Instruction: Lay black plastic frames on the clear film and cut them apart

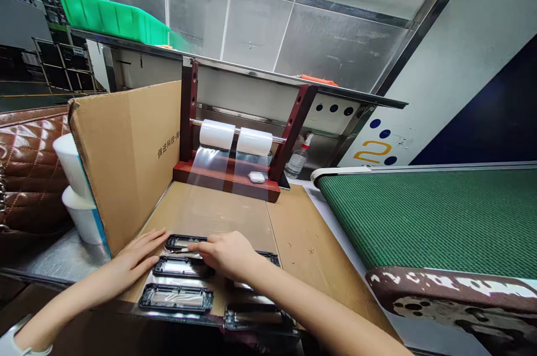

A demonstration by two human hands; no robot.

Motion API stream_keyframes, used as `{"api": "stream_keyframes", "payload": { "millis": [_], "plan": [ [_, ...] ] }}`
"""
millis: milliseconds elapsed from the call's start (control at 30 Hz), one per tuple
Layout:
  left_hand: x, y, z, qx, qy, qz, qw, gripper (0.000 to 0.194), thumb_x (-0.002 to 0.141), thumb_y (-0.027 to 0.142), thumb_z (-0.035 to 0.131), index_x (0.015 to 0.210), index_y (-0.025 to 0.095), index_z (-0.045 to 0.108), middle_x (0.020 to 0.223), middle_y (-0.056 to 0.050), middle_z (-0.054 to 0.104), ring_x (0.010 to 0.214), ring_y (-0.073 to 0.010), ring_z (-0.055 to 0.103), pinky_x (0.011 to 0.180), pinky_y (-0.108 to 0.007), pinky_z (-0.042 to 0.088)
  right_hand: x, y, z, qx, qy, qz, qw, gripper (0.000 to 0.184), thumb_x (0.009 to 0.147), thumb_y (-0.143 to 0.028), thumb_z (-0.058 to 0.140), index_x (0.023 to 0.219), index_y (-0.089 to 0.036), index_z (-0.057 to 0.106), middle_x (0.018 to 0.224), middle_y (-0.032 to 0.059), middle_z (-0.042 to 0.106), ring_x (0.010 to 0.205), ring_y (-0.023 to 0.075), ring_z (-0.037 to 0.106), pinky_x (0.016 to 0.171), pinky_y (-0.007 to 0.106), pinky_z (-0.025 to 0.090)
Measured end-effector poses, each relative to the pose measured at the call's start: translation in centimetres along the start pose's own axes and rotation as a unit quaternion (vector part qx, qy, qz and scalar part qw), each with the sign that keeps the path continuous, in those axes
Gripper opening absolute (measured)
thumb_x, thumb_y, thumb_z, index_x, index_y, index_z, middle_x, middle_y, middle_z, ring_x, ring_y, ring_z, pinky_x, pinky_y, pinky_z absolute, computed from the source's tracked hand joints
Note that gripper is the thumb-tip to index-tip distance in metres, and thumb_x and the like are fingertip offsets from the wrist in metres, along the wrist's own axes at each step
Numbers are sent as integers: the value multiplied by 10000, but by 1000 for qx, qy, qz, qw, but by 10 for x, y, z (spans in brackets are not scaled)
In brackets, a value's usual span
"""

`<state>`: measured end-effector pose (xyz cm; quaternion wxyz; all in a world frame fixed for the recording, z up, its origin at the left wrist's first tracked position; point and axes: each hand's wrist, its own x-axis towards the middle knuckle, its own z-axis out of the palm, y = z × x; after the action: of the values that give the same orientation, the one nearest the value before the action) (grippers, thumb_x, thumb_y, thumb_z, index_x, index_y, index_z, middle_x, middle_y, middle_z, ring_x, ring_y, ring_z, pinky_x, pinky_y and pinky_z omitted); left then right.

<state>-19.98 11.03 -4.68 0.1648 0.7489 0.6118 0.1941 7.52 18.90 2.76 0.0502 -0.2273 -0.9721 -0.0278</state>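
Note:
My left hand (134,258) lies with fingers stretched out, its fingertips at the left ends of the top black frame (174,242) and the middle black frame (180,267). My right hand (230,254) is closed over the top frame in a pinch. A thin tool (182,250) pokes out from its fingers toward the left; its exact kind is too small to tell. Nearest me lies another black frame (176,298). More frames, one of them a black frame (255,318), lie partly hidden under my right forearm. Clear film (226,216) stretches from two rolls over the cardboard.
A dark red stand (226,181) holds two film rolls (217,133), with a white earbud case (257,177) on its base. Upright cardboard (130,149) borders the left. A green conveyor belt (436,216) runs at right. A spray bottle (297,161) stands behind.

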Motion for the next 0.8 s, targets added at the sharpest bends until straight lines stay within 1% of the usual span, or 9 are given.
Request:
{"api": "stream_keyframes", "payload": {
  "millis": [100,267,400,567,733,800],
  "plan": [
    [0,1,1,2,1,-3,1000,643,924,594,265,1412,200,405,1502,-61,353,1393,-259,276,1115,-460,214,-3,3,0,-4,1,2,1000,324,944,-311,497,1243,-384,598,822,-14,721,667,149,664,507,220,404],
    [0,0,2,4,5,-1,1000,621,925,558,307,1399,176,431,1494,-88,356,1386,-279,289,1113,-469,224,-11,10,-2,-13,2,2,1000,317,943,-310,504,1234,-385,604,816,-17,722,679,137,660,513,202,402],
    [1,-1,1,7,3,4,1000,614,928,544,306,1395,166,433,1490,-93,362,1384,-280,291,1111,-470,224,-18,15,-4,-21,2,2,1000,290,954,-328,492,1205,-372,630,784,-12,710,671,129,658,506,192,393],
    [1,-1,1,11,12,13,1000,580,930,540,329,1388,203,446,1482,-75,375,1376,-275,314,1104,-471,247,-27,19,-9,-27,2,-6,1000,286,955,-322,492,1204,-371,626,785,-16,701,668,125,650,506,191,385],
    [0,0,-2,10,21,22,999,518,931,522,375,1384,278,440,1471,-30,394,1365,-252,338,1099,-445,272,-32,22,-12,-54,-9,-16,998,292,969,-319,467,1226,-370,597,796,-17,694,666,139,637,499,209,358],
    [-1,0,-3,10,20,26,999,516,932,517,378,1384,276,438,1469,-31,395,1363,-251,345,1100,-445,271,-34,22,-13,-67,-13,-28,997,303,973,-305,464,1249,-361,576,800,-9,686,684,142,630,511,214,364]
  ]
}}
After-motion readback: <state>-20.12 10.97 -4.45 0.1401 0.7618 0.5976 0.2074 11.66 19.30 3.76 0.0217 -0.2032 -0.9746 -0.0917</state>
